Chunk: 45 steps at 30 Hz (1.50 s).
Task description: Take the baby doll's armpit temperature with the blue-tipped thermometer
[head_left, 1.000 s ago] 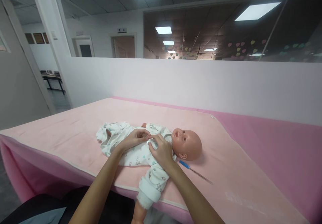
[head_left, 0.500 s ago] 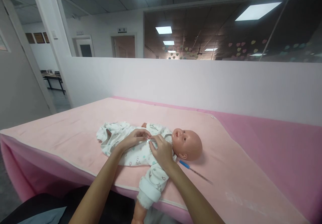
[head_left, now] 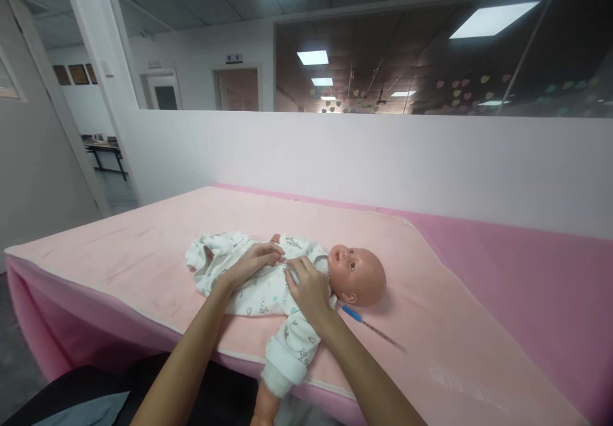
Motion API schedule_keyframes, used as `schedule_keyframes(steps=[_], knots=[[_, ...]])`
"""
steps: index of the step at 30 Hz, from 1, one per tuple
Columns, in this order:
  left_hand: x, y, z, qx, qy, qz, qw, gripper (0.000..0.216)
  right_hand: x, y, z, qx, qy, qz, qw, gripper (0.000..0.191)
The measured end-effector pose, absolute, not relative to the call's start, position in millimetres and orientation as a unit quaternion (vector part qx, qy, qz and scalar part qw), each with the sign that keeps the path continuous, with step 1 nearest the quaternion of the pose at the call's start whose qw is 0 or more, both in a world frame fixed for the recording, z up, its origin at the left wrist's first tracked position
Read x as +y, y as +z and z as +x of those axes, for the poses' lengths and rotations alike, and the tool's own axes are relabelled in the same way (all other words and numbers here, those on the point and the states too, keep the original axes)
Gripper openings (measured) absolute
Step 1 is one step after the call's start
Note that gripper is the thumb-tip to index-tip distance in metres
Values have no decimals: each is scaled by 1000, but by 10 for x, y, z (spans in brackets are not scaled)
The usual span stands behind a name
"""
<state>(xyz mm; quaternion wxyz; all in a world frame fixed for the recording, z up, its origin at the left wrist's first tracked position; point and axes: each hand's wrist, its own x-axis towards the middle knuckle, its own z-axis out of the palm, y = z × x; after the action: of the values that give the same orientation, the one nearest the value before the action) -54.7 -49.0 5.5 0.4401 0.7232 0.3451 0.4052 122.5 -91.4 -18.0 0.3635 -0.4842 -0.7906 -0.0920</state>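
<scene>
A baby doll (head_left: 357, 276) lies on its back with its head to the right, dressed in a white patterned baby garment (head_left: 258, 297). My left hand (head_left: 253, 263) is on the front of the garment, fingers bent together on the cloth; its fingertips are partly hidden. Close to it on the chest, my right hand (head_left: 307, 285) pinches the garment's front edge between thumb and fingers. A small pale spot, perhaps a fastener, shows at that pinch. One sleeved arm of the doll hangs over the table's near edge.
A thermometer-like thin stick with a blue end (head_left: 352, 313) lies beside the doll's head. Pink padded cloth (head_left: 143, 247) covers the table, which meets a white half wall (head_left: 359, 164) with glass above. A door (head_left: 43, 138) stands at the left.
My left fingertips have drawn back slightly from my right hand, leaving a small gap between them. The right hand holds nearly the same place; the doll has not moved.
</scene>
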Motion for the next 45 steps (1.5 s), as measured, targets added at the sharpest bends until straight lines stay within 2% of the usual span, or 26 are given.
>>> schedule_keyframes(steps=[6, 8, 11, 15, 18, 29, 45], knots=[[-654, 42, -865, 405, 388, 742, 368, 28, -956, -52, 1080, -843, -142, -434, 283, 32], [-715, -2, -913, 393, 388, 766, 329, 27, -939, -5, 965, -856, -135, -422, 267, 29], [-763, -133, -904, 384, 427, 782, 242, 25, -896, 14, 814, -857, -122, -427, 263, 20], [-799, -297, -845, 400, 468, 780, 112, 21, -858, -51, 767, -852, -116, -432, 272, 18], [-832, -333, -823, 413, 475, 774, 67, 22, -862, -97, 800, -847, -115, -434, 284, 17], [-851, -289, -788, 427, 450, 784, 15, 17, -859, -130, 794, -837, -115, -440, 305, 12], [-804, -301, -837, 435, 448, 777, 79, 17, -852, -127, 795, -822, -121, -459, 314, 14]])
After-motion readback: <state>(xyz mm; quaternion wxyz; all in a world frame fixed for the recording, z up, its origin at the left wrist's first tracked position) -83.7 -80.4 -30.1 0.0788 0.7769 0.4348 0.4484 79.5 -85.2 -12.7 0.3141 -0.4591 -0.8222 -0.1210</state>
